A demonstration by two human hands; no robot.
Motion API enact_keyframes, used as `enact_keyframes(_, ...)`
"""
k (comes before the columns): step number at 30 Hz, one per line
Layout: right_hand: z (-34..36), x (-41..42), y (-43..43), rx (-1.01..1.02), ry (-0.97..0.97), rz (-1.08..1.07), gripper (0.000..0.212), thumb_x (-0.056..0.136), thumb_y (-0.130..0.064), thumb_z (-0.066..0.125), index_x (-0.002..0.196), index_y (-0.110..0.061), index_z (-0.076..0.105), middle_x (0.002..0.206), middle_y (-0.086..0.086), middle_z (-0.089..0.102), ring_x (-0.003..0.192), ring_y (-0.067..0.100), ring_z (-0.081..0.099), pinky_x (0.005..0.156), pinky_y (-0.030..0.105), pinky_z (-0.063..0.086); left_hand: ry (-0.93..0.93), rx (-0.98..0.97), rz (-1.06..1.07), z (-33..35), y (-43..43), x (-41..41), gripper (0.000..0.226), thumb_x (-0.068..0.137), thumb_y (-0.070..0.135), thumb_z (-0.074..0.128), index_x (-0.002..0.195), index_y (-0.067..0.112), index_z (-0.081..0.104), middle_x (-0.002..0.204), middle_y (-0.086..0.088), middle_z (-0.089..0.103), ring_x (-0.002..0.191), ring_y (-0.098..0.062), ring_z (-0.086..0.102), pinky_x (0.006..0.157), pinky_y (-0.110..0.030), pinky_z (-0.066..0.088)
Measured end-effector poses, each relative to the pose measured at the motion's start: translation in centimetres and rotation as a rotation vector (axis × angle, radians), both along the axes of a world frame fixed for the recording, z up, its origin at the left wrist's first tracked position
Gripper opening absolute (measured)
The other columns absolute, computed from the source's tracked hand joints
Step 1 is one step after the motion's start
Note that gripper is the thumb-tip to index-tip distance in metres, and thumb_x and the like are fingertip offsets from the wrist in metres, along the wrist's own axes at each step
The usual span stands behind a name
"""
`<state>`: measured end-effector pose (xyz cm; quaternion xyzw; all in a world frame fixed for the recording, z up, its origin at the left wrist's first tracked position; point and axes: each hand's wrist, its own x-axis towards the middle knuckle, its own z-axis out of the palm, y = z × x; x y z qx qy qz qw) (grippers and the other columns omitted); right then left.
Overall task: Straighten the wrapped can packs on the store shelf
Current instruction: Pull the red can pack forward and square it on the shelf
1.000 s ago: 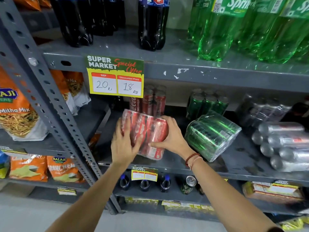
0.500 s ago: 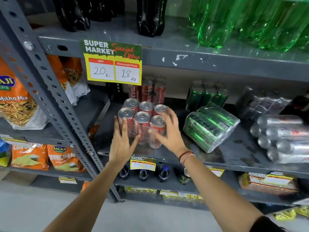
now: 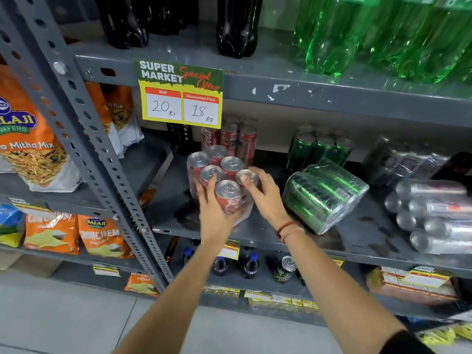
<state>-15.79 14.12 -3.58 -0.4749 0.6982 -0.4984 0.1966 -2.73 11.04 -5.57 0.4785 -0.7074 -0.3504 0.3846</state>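
Note:
A shrink-wrapped pack of red cola cans (image 3: 231,164) stands upright on the grey metal shelf (image 3: 357,241), turned at an angle to the shelf's front edge. My left hand (image 3: 213,208) grips its near left side, fingers up on a can top. My right hand (image 3: 265,194) holds its right side, thumb on another can top. To the right a wrapped pack of green cans (image 3: 324,194) lies on its side, tilted. At the far right a wrapped pack of silver cans (image 3: 434,215) also lies on its side.
Upright red cans (image 3: 237,139) and green cans (image 3: 319,149) stand behind the packs. A price sign (image 3: 180,94) hangs from the shelf above, which holds dark and green bottles (image 3: 378,34). Snack bags (image 3: 28,139) fill the left bay beyond a slotted upright post (image 3: 84,116). Bottles and cans sit on the shelf below.
The red can pack went from lying on its side to standing upright, then got twisted at an angle. Both hands shifted from its sides up onto its top and near side.

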Motion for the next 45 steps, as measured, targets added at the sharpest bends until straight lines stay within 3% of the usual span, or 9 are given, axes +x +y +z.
enact_keyframes(4, -0.7, 4.9, 2.0, -0.076, 0.099, -0.174, 0.05, 0.088, -0.053, 0.044, 0.124, -0.018, 0.052, 0.115, 0.006, 0.058, 0.106, 0.018, 0.054, 0.091, 0.03, 0.042, -0.082, 0.088, -0.314, 1.8, -5.4, 4.8, 0.105, 0.05, 0.016, 0.091, 0.138, 0.03, 0.036, 0.134, -0.001, 0.054, 0.119, -0.014, 0.052, 0.105, -0.037, 0.04)
enact_keyframes(9, -1.1, 11.4, 2.2, -0.063, 0.087, -0.213, 0.062, 0.089, -0.055, 0.032, 0.138, -0.018, 0.036, 0.128, 0.007, 0.046, 0.117, 0.023, 0.045, 0.094, 0.035, 0.042, -0.292, 0.177, -0.566, 3.2, -11.2, 7.5, 0.116, 0.049, 0.009, 0.091, 0.137, 0.05, 0.029, 0.141, 0.009, 0.047, 0.13, -0.012, 0.044, 0.11, -0.047, 0.034)
enact_keyframes(12, -0.3, 9.1, 1.3, -0.138, 0.117, -0.21, 0.051, 0.088, -0.053, 0.04, 0.119, -0.014, 0.052, 0.123, 0.01, 0.048, 0.113, 0.026, 0.047, 0.096, 0.043, 0.044, -0.328, 0.182, -0.391, 4.5, -9.0, 7.6, 0.112, 0.06, 0.01, 0.086, 0.147, 0.033, 0.019, 0.143, -0.001, 0.047, 0.132, -0.019, 0.042, 0.113, -0.04, 0.029)
enact_keyframes(17, 2.8, 1.3, -2.2, 0.019, 0.144, -0.002, 0.071, 0.075, -0.049, 0.072, 0.135, -0.025, 0.043, 0.135, 0.01, 0.039, 0.129, 0.025, 0.033, 0.107, 0.033, 0.03, -0.077, 0.277, -0.078, 4.2, 0.3, 4.4, 0.123, 0.065, 0.021, 0.084, 0.149, 0.029, -0.006, 0.157, -0.018, -0.013, 0.144, -0.034, 0.002, 0.113, -0.048, 0.016)
enact_keyframes(21, 3.6, -1.6, -5.2, 0.241, 0.281, 0.231, 0.089, 0.064, -0.066, 0.069, 0.14, -0.029, 0.042, 0.15, 0.009, 0.032, 0.138, 0.03, 0.031, 0.116, 0.05, 0.027, 0.03, 0.244, 0.036, 2.3, 1.8, 0.5, 0.135, 0.056, 0.034, 0.088, 0.147, 0.032, -0.011, 0.15, -0.023, -0.03, 0.142, -0.046, -0.005, 0.112, -0.057, 0.021)
enact_keyframes(24, 2.8, -1.7, -5.5, 0.222, 0.313, 0.185, 0.08, 0.068, -0.064, 0.068, 0.136, -0.027, 0.049, 0.147, 0.01, 0.037, 0.135, 0.032, 0.035, 0.116, 0.049, 0.025, 0.061, 0.228, 0.115, 1.8, 0.8, -0.1, 0.126, 0.054, 0.035, 0.089, 0.147, 0.028, 0.004, 0.152, -0.026, -0.019, 0.141, -0.048, 0.003, 0.11, -0.057, 0.024)
enact_keyframes(30, 1.5, 0.0, -2.0, 0.178, 0.46, -0.015, 0.078, 0.072, -0.064, 0.065, 0.137, -0.024, 0.047, 0.128, 0.015, 0.038, 0.119, 0.032, 0.035, 0.107, 0.041, 0.031, -0.063, 0.169, -0.177, 2.6, -6.5, 6.1, 0.097, 0.061, 0.017, 0.086, 0.14, 0.03, 0.032, 0.134, -0.006, 0.054, 0.121, -0.021, 0.052, 0.106, -0.04, 0.039)
enact_keyframes(36, -0.5, 3.3, -0.2, 0.158, 0.51, -0.1, 0.074, 0.077, -0.031, 0.074, 0.14, -0.023, 0.037, 0.122, 0.013, 0.034, 0.112, 0.032, 0.041, 0.091, 0.045, 0.05, -0.231, 0.17, -0.427, 5.0, -10.7, 7.1, 0.097, 0.065, -0.004, 0.08, 0.144, 0.025, 0.032, 0.136, -0.005, 0.051, 0.119, -0.014, 0.05, 0.102, -0.033, 0.041)
enact_keyframes(45, -0.1, 3.6, 0.0, 0.156, 0.332, -0.079, 0.075, 0.08, -0.014, 0.072, 0.143, -0.025, 0.033, 0.138, 0.013, 0.033, 0.113, 0.038, 0.055, 0.103, 0.043, 0.041, -0.258, 0.084, -0.372, 4.2, -9.8, 6.8, 0.098, 0.069, -0.002, 0.078, 0.146, 0.028, 0.026, 0.141, -0.007, 0.049, 0.126, -0.022, 0.049, 0.104, -0.034, 0.04)
